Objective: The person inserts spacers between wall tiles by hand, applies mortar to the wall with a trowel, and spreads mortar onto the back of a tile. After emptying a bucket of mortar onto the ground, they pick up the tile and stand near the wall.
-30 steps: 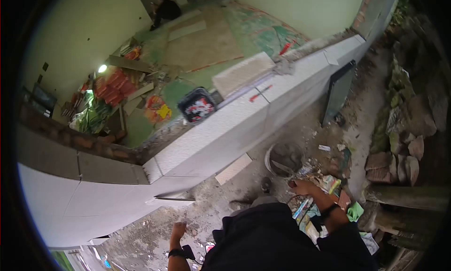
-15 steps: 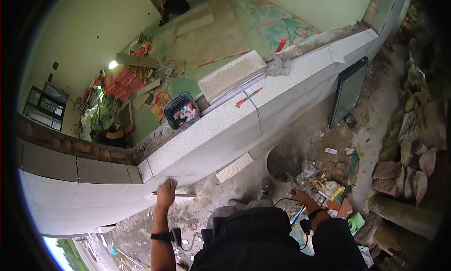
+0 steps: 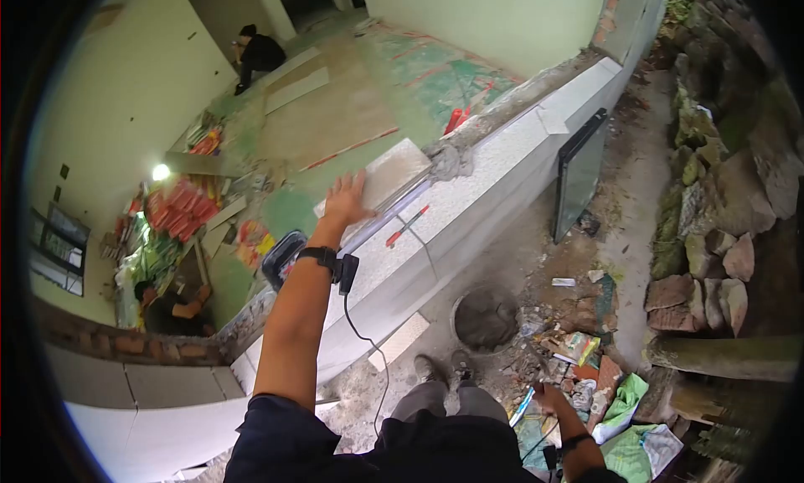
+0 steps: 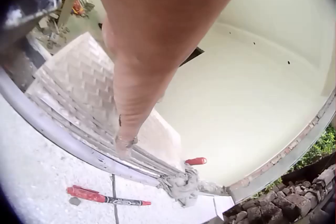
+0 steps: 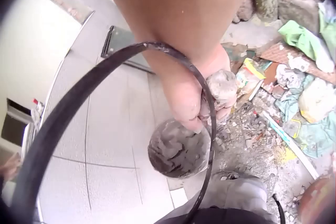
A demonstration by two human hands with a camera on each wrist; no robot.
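In the head view my left hand (image 3: 346,202) rests with spread fingers on a stack of textured tiles (image 3: 392,171) on the wall's ledge. The left wrist view shows the thumb side of this hand (image 4: 127,124) touching the edges of the stacked tiles (image 4: 84,71). Beside them lies a red and black marker (image 4: 107,199). Low at my right side, my right hand (image 3: 550,399) is small in the head view; in the right wrist view its fingers curl round a grey, mortar-coated object (image 5: 221,87), above a bucket of grey mortar (image 5: 178,150).
A black tub (image 3: 283,255) sits left of the tiles, a grey cloth-like lump (image 3: 450,161) right of them. A dark-framed glass panel (image 3: 579,177) leans on the wall's outer side. Rubble and bags (image 3: 624,399) lie at the right. Two people (image 3: 261,54) are inside.
My left hand has risen from low beside the wall, up and forward, onto the tile stack. My right hand has moved down and back, away from the bucket. The head view has shifted.
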